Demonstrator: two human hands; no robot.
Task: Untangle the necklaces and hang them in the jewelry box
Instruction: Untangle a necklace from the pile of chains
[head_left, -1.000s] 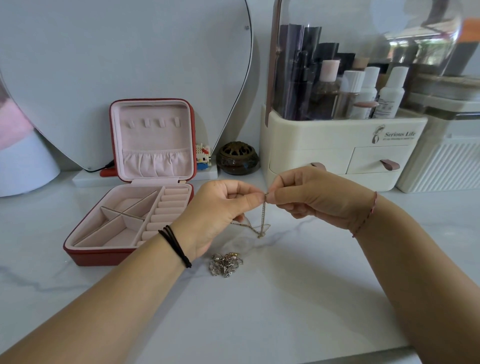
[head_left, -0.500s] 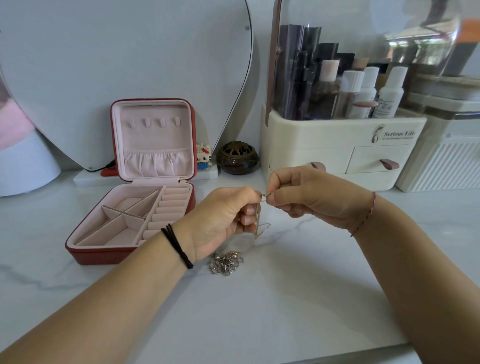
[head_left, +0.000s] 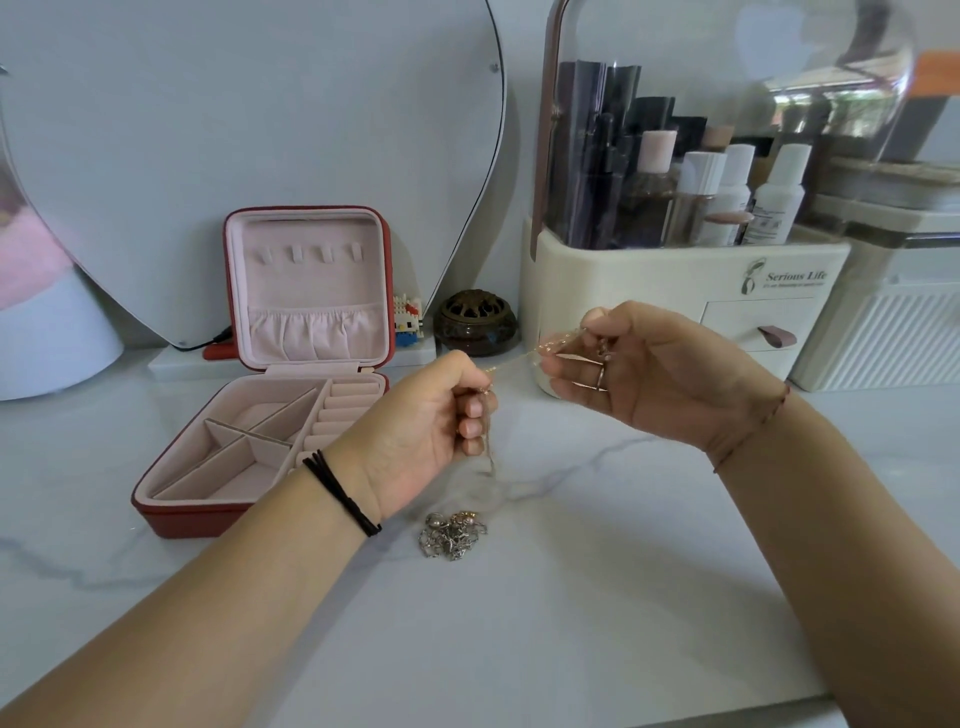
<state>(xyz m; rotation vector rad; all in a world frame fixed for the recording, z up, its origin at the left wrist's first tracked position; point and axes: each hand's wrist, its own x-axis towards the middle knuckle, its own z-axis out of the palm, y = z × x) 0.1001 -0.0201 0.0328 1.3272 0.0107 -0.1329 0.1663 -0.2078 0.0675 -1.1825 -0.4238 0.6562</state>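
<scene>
Gold chain necklace (head_left: 511, 359) runs taut between the 2 hands on my feed: left hand (head_left: 431, 415) and right hand (head_left: 644, 374) each pinch it, loose tail dangling under the left. Tangled necklace pile (head_left: 452, 535) lies on the marble (head_left: 571, 597) just below that grip, open red jewelry box (head_left: 208, 517) to its left.

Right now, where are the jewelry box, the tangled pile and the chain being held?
jewelry box (head_left: 187, 519): head view, red front wall.
tangled pile (head_left: 452, 535): head view, its middle.
chain (head_left: 511, 362): head view, its taut gold span.
</scene>
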